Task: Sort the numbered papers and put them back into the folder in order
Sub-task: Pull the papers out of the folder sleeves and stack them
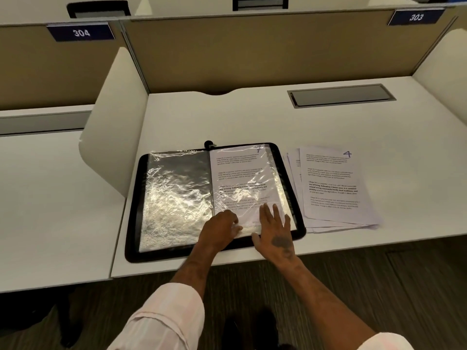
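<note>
Pressing the sleeved page (pixel 242 183) of the folder (pixel 132 210) with my right hand (pixel 275 233), fingers straight, left hand (pixel 219 228) pinching its near edge, I see the papers (pixel 333 188) just rightward.

Study hall or open office: partitioned (pixel 252 54) white tabletops (pixel 227 117), seat plates 304 (pixel 81 33) and 303 (pixel 415 17), carpet floor (pixel 353 286).

Both your hands were stretched forward, close beside each other, the left one curled and the right one flat.

Your left hand (pixel 222 228) was palm down with its fingers bent; whether they pinched something could not be seen. Your right hand (pixel 275 232) lay flat, its fingers (pixel 269 213) straight and a little spread, the thumb pointing toward the left hand. Your left forearm (pixel 194 271) and right forearm (pixel 318 291) were bare, with pale sleeves (pixel 164 317) rolled up.
</note>
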`<state>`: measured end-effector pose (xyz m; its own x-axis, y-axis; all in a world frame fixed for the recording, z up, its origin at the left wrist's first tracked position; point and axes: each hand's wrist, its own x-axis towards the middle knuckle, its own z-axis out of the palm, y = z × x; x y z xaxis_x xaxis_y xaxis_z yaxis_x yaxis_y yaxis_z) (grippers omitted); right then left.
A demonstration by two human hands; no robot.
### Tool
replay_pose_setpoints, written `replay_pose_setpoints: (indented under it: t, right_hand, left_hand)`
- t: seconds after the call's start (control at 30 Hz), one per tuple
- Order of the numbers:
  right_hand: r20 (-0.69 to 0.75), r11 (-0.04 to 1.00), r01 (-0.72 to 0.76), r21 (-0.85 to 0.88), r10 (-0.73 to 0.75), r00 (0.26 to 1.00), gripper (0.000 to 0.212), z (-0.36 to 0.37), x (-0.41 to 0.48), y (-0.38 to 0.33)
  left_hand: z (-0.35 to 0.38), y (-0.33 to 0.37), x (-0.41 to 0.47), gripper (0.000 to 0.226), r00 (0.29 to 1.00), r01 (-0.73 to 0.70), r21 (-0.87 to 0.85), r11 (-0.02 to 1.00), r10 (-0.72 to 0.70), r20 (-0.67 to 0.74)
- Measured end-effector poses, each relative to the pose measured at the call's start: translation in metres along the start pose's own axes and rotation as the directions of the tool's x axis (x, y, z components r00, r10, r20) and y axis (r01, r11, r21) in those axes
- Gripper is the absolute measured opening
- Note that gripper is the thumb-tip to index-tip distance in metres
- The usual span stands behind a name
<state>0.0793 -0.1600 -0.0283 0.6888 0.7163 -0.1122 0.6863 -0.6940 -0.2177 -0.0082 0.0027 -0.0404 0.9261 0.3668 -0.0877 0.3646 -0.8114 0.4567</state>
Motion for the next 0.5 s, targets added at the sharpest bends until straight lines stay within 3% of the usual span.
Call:
replay_pose_setpoints:
  t: [0.13,0.23,0.33,0.5]
  right_hand:
    - [-0.261,0.999,0.038,-0.01,-0.039,0.965,0.06,0.01,-0.008,0.003]
    - [-0.464,0.938,0.345,0.014,-0.3,0.834,0.029,0.017,-0.021,0.001]
    - [-0.282,0.838,0.545,-0.025,-0.529,0.801,0.025,0.022,-0.032,-0.007]
    - [-0.03,0.892,0.447,-0.061,-0.449,0.893,0.065,0.035,-0.021,-0.019]
  left_hand:
    - [-0.003,-0.005,-0.002,0.019,0.998,-0.063,0.052,0.997,0.062,0.025]
    - [0.001,-0.007,-0.008,0.013,0.996,-0.09,0.123,0.988,0.093,-0.016]
    - [0.002,-0.002,-0.009,0.016,0.994,-0.077,0.172,0.982,0.088,-0.059]
    - [-0.001,0.001,-0.011,0.027,0.987,-0.093,0.223,0.97,0.12,-0.108]
